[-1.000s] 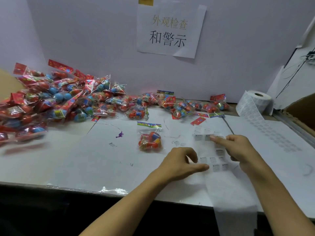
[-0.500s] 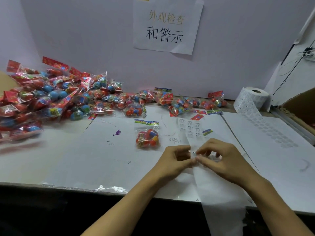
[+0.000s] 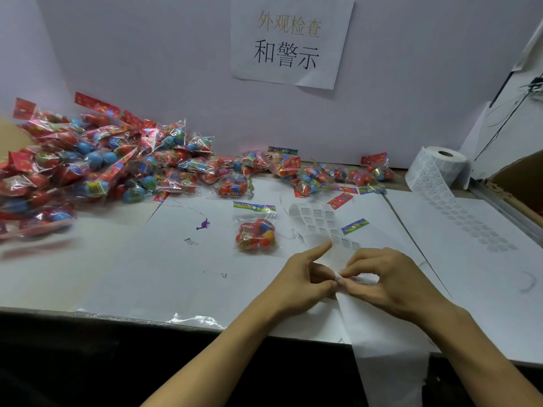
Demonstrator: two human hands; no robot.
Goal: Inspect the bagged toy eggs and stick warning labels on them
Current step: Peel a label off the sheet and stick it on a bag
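One clear bag of red toy eggs (image 3: 256, 232) lies alone on the white table, just left of a translucent strip of warning labels (image 3: 320, 221). My left hand (image 3: 302, 282) and my right hand (image 3: 388, 282) meet near the table's front edge, below and right of the bag. Both pinch the same spot of the strip, where a small white label (image 3: 338, 278) shows between the fingertips. My left index finger points up towards the strip. The strip's bare backing hangs over the table edge (image 3: 388, 362).
A big heap of bagged eggs (image 3: 97, 163) fills the back left, and a smaller row (image 3: 311, 171) runs along the back wall. A label roll (image 3: 440, 168) stands back right, its used backing (image 3: 470, 221) trailing forward. A cardboard box (image 3: 520, 186) sits at the far right.
A second ago my hands were apart on the flat strip. They have come together and now pinch one label at the strip's near part, which has folded up.
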